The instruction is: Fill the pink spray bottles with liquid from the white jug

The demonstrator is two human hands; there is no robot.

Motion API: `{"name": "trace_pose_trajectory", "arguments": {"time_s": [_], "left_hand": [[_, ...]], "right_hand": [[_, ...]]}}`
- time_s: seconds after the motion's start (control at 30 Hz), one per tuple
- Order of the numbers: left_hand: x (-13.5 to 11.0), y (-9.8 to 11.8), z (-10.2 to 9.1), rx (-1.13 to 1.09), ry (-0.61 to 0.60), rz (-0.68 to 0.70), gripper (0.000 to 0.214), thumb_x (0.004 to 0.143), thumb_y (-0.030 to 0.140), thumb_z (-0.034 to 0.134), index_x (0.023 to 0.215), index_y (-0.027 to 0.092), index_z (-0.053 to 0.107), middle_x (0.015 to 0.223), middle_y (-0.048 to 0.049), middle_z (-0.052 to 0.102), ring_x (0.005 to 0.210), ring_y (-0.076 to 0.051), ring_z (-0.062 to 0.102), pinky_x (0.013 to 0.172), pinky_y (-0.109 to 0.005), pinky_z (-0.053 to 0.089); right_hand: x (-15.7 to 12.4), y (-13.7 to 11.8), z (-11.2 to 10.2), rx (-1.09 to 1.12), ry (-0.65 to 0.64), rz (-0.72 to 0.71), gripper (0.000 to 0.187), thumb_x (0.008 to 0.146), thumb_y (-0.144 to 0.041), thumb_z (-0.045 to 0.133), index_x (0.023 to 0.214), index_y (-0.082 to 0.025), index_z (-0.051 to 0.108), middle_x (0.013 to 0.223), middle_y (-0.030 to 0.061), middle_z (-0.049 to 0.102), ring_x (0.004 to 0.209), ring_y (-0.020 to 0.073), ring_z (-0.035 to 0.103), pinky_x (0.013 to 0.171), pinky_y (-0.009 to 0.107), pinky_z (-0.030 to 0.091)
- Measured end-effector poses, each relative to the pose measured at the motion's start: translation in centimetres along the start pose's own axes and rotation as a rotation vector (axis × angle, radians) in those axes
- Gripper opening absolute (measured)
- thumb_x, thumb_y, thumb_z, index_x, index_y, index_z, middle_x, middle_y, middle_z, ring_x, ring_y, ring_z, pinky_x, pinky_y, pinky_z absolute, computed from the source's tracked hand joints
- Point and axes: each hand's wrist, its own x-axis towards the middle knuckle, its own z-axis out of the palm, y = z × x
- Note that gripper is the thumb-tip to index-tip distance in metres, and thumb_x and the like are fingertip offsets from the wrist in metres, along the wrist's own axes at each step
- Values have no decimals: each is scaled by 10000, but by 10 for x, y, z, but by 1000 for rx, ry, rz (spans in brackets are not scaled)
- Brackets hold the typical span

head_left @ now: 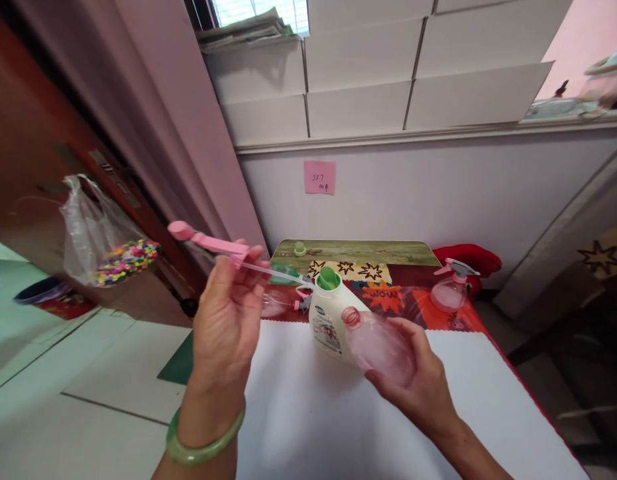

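Observation:
My left hand (pixel 228 313) is closed around a pink spray-bottle head (pixel 221 248). Its thin clear dip tube points right, its end near the mouth of a cream detergent jug (pixel 338 320). My right hand (pixel 413 373) grips a see-through pink bottle (pixel 383 347) by its side, tilted with its bare threaded neck up and to the left. The jug stands upright on the table just behind that bottle, which hides part of it. Its cap is off and a green pouring spout (pixel 329 279) shows inside. A small green cap (pixel 299 249) sits at the table's far edge.
Another pink spray bottle (pixel 448 290) stands at the right back of the table. More spray bottles (pixel 275 303) lie behind the jug on the left. White sheeting (pixel 313 427) covers the near table. A bag of colourful pieces (pixel 125 263) hangs from the door at left.

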Motion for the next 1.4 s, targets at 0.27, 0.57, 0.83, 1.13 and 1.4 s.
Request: {"name": "trace_pose_trajectory", "arguments": {"time_s": [0.27, 0.57, 0.83, 1.13, 1.4], "left_hand": [[13, -15, -44, -111, 219, -253, 328, 1003, 402, 535, 907, 159, 734, 962, -70, 769, 807, -151, 717, 810, -301, 608], [-2, -35, -58, -152, 206, -467, 302, 1032, 301, 475, 976, 122, 712, 902, -104, 778, 770, -155, 739, 742, -288, 615], [-7, -39, -69, -135, 173, -539, 326, 1038, 271, 458, 942, 117, 730, 896, -114, 783, 758, -157, 744, 700, -267, 611], [-9, -44, -76, -132, 130, -566, 290, 1024, 249, 496, 976, 110, 746, 931, -121, 783, 810, -158, 744, 687, -258, 602], [-7, -43, -83, -156, 169, -576, 301, 1028, 227, 484, 901, 126, 737, 896, -104, 789, 783, -154, 749, 681, -267, 602]], "right_hand": [[61, -21, -33, -257, 45, -164, 690, 694, -514, 806, 1290, -252, 579, 1239, 100, 705, 1096, 318, 688, 895, 454, 581], [90, -40, -26, -460, -34, -304, 614, 737, -467, 756, 1286, -242, 598, 1242, 104, 694, 1067, 305, 695, 843, 433, 589], [100, -61, -28, -649, -49, -347, 604, 729, -496, 777, 1261, -258, 618, 1184, 84, 700, 980, 296, 704, 782, 421, 573], [115, -90, -29, -925, -149, -388, 619, 726, -535, 757, 1257, -241, 635, 1162, 98, 702, 833, 274, 689, 611, 342, 481], [127, -131, -28, -1134, -339, -400, 554, 759, -461, 714, 1247, -215, 624, 1108, 121, 693, 805, 263, 670, 550, 295, 369]]}}
